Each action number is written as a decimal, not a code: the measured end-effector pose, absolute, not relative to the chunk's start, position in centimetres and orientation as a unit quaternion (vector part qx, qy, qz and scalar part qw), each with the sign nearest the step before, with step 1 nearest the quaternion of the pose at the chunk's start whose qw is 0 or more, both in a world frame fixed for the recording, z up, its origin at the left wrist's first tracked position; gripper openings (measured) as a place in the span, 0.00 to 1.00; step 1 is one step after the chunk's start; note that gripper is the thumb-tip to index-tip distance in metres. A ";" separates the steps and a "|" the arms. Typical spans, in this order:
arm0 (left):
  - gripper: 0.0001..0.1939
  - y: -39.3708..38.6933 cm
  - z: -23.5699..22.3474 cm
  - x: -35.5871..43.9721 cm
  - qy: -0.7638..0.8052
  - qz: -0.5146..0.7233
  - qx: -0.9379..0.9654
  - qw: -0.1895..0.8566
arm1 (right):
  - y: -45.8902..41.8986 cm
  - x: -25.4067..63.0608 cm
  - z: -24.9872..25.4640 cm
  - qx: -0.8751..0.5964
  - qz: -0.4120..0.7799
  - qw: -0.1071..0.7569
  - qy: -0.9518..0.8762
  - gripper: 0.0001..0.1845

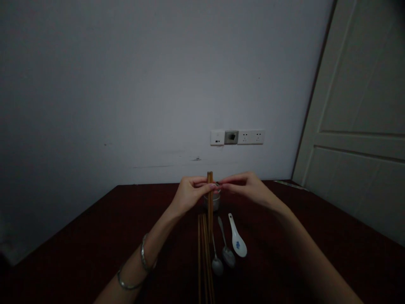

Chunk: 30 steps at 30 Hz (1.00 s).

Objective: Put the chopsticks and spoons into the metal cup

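My left hand and my right hand meet above the dark red table, both pinching an upright pair of wooden chopsticks near its top end. The chopsticks stand in front of a small metal cup. Two bracelets circle my left wrist. Several more wooden chopsticks lie flat on the table below the hands. Beside them lie two metal spoons and a white ceramic spoon with a blue mark.
A pale wall with a row of sockets stands behind the table. A white door is at the right. A thin strip lies at the table's far right edge.
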<state>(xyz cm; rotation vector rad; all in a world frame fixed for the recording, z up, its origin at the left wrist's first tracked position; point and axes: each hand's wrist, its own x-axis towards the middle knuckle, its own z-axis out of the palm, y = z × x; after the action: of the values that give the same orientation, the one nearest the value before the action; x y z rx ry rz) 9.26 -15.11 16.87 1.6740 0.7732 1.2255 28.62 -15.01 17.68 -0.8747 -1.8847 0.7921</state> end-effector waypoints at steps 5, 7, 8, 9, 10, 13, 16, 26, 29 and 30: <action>0.13 -15.0 17.3 8.7 0.315 0.530 0.665 0.422 | -14.5 26.9 16.2 -0.341 0.443 0.399 -0.727 0.15; 0.13 -15.0 17.4 8.5 0.324 0.539 0.659 0.413 | -14.5 26.1 15.7 -0.330 0.457 0.401 -0.723 0.16; 0.13 -15.0 17.5 8.5 0.327 0.539 0.657 0.413 | -14.5 25.7 15.5 -0.322 0.461 0.399 -0.724 0.17; 0.13 -15.0 17.5 8.4 0.329 0.539 0.656 0.414 | -14.5 25.5 15.4 -0.315 0.464 0.396 -0.727 0.17; 0.14 -15.0 17.5 8.4 0.329 0.538 0.655 0.415 | -14.4 25.3 15.2 -0.307 0.467 0.392 -0.731 0.18; 0.13 -14.9 17.3 8.5 0.326 0.535 0.660 0.415 | -14.3 25.3 15.1 -0.297 0.453 0.377 -0.751 0.17; 0.12 -14.9 17.2 8.6 0.316 0.524 0.669 0.422 | -14.6 25.9 15.6 -0.315 0.380 0.402 -0.772 0.16; 0.13 -15.4 17.3 9.2 0.310 0.485 0.688 0.441 | -17.9 26.9 18.4 -0.325 0.089 0.530 -0.778 0.21; 0.14 -15.5 17.2 9.4 0.304 0.478 0.691 0.449 | -17.8 26.8 18.2 -0.339 0.083 0.511 -0.785 0.20; 0.14 -15.6 17.2 9.5 0.304 0.477 0.691 0.450 | -17.7 26.8 18.1 -0.342 0.086 0.505 -0.788 0.20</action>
<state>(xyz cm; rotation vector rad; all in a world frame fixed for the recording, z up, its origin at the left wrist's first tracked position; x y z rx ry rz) 9.47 -15.57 17.15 1.7088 0.7513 1.1793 26.76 -17.66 18.14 -0.8254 -1.9001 0.2082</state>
